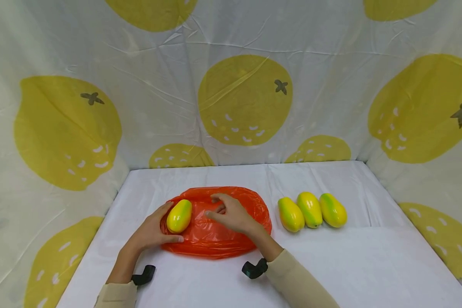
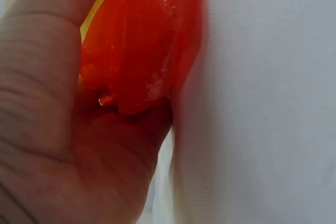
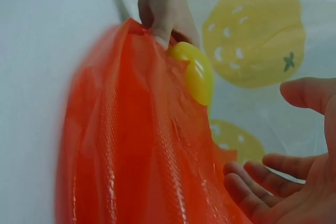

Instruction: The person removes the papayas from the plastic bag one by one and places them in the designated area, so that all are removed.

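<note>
A red plastic bag (image 1: pixel 211 237) lies spread on the white table, with one yellow-green papaya (image 1: pixel 179 217) resting on its left part. My left hand (image 1: pixel 151 229) holds the bag's left edge, its thumb over the near side and its fingers round the far side, so the papaya sits between them. In the left wrist view, red plastic (image 2: pixel 149 40) bunches between thumb and fingers; part of the fingers is hidden. Over the middle of the bag hovers my right hand (image 1: pixel 232 214), fingers loosely bent and holding nothing. The right wrist view shows its thumb and fingers apart.
Right of the bag, three more papayas (image 1: pixel 291 214) lie side by side on the white tablecloth (image 1: pixel 354 256). Cloth walls (image 1: pixel 323 94) printed with large yellow fruit stand at the back and both sides. A black band piece (image 1: pixel 255 268) is on each wrist.
</note>
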Action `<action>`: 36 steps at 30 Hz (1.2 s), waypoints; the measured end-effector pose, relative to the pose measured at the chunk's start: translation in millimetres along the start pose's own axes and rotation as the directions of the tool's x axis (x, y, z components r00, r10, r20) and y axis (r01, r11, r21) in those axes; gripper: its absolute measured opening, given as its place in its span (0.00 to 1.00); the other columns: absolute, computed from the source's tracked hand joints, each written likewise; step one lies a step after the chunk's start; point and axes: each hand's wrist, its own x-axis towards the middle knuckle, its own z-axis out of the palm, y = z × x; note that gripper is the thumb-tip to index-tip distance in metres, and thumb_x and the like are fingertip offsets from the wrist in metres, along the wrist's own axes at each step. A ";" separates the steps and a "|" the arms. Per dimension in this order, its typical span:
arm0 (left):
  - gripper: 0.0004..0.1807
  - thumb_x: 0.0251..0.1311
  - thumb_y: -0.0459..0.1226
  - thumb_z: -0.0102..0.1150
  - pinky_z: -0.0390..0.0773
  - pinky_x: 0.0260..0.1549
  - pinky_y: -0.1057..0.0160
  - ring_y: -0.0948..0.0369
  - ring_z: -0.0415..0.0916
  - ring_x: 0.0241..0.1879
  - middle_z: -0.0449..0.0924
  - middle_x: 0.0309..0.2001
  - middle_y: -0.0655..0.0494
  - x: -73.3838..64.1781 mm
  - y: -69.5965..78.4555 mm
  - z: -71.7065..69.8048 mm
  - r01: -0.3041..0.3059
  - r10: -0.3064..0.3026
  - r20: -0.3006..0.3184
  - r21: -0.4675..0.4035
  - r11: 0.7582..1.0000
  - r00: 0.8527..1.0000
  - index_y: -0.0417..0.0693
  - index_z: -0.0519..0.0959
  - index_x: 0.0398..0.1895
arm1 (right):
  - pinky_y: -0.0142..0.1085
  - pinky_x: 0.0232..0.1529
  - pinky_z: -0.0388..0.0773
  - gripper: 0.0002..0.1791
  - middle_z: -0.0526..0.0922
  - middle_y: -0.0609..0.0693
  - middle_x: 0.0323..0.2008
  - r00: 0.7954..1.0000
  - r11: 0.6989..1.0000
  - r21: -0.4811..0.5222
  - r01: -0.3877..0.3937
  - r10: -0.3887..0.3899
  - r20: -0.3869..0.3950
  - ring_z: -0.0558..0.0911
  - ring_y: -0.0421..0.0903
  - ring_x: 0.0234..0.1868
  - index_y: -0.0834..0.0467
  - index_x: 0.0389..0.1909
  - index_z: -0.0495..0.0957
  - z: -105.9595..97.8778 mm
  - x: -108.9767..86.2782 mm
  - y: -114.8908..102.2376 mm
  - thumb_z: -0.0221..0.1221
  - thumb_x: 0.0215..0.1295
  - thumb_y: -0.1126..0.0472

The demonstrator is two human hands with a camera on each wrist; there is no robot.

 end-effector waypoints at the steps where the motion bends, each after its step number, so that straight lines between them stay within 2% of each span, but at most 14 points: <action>1: 0.67 0.41 0.62 0.80 0.73 0.63 0.31 0.39 0.62 0.74 0.60 0.78 0.43 0.2 -0.1 0.4 0.000 0.000 0.001 -0.003 1.000 1.000 0.50 0.54 0.82 | 0.37 0.47 0.85 0.36 0.76 0.54 0.67 1.000 1.000 -0.004 -0.011 0.011 0.001 0.81 0.44 0.51 0.55 0.71 0.69 2.6 0.6 -0.7 0.65 0.68 0.42; 8: 0.67 0.41 0.62 0.80 0.70 0.64 0.29 0.38 0.62 0.74 0.60 0.78 0.42 -0.4 -1.3 0.3 0.000 0.000 -0.009 0.003 1.000 1.000 0.48 0.54 0.82 | 0.36 0.44 0.87 0.39 0.76 0.50 0.66 0.998 0.997 -0.038 -0.066 0.066 -0.004 0.81 0.45 0.53 0.52 0.73 0.68 24.0 7.9 -6.8 0.64 0.67 0.38; 14: 0.67 0.42 0.62 0.80 0.70 0.65 0.29 0.37 0.62 0.74 0.60 0.78 0.40 -0.4 -2.1 0.1 -0.006 0.006 -0.006 0.012 1.000 1.000 0.46 0.55 0.81 | 0.36 0.41 0.88 0.42 0.77 0.53 0.65 0.995 0.994 -0.052 -0.099 0.099 -0.003 0.82 0.45 0.51 0.53 0.73 0.67 42.2 15.6 -6.7 0.65 0.65 0.36; 21: 0.66 0.42 0.62 0.79 0.69 0.65 0.29 0.37 0.62 0.74 0.60 0.78 0.40 0.7 -2.9 2.1 -0.010 0.011 -0.013 0.025 1.000 1.000 0.46 0.55 0.81 | 0.36 0.48 0.87 0.43 0.77 0.52 0.65 0.993 0.990 -0.083 -0.116 0.115 -0.020 0.79 0.42 0.48 0.54 0.74 0.65 56.9 20.3 -8.9 0.64 0.65 0.36; 26: 0.66 0.42 0.62 0.79 0.69 0.66 0.30 0.37 0.61 0.74 0.59 0.78 0.40 0.7 -3.2 2.1 -0.012 0.012 -0.011 0.023 1.000 1.000 0.45 0.56 0.81 | 0.36 0.47 0.86 0.44 0.76 0.51 0.63 0.989 0.985 -0.092 -0.149 0.146 -0.038 0.78 0.42 0.47 0.54 0.73 0.65 67.1 24.1 -11.2 0.65 0.64 0.35; 33: 0.65 0.42 0.61 0.80 0.72 0.64 0.32 0.38 0.63 0.73 0.61 0.78 0.42 0.6 -2.9 2.2 -0.018 0.018 -0.017 0.015 1.000 1.000 0.47 0.56 0.81 | 0.49 0.61 0.83 0.49 0.72 0.50 0.68 0.983 0.980 -0.094 -0.176 0.170 -0.069 0.75 0.48 0.64 0.54 0.75 0.63 77.6 28.5 -18.2 0.64 0.61 0.30; 36: 0.65 0.43 0.60 0.80 0.73 0.64 0.32 0.38 0.63 0.73 0.61 0.77 0.42 0.9 -2.2 2.5 -0.033 0.034 -0.020 0.006 0.999 0.999 0.47 0.56 0.81 | 0.47 0.61 0.83 0.48 0.73 0.47 0.65 0.981 0.980 -0.070 -0.184 0.178 -0.078 0.75 0.46 0.63 0.52 0.74 0.64 82.5 30.2 -18.7 0.65 0.60 0.30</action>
